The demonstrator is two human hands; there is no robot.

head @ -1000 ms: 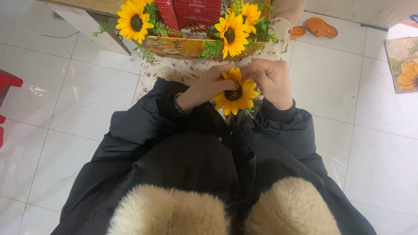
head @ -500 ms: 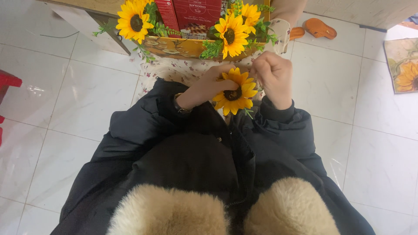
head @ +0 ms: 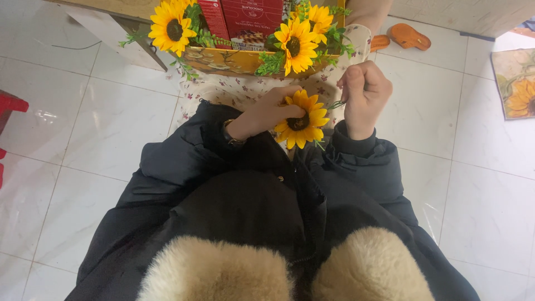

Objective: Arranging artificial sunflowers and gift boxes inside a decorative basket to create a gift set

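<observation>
My left hand grips a yellow artificial sunflower from behind, just above my lap. My right hand is raised beside it, its fingers pinched on a thin green stem piece that runs toward the flower. Both arms wear black jacket sleeves. Just beyond the hands sits a yellow gift basket holding red boxes and several more sunflowers.
White glossy floor tiles surround me. A red object shows at the left edge, orange slippers lie at the far right, and a flat sunflower-printed sheet lies on the floor at the right edge. Floral fabric sits under the basket.
My right hand has lifted up and away from the sunflower, pulling the green stem piece with it. The left hand still holds the flower in the same spot.
</observation>
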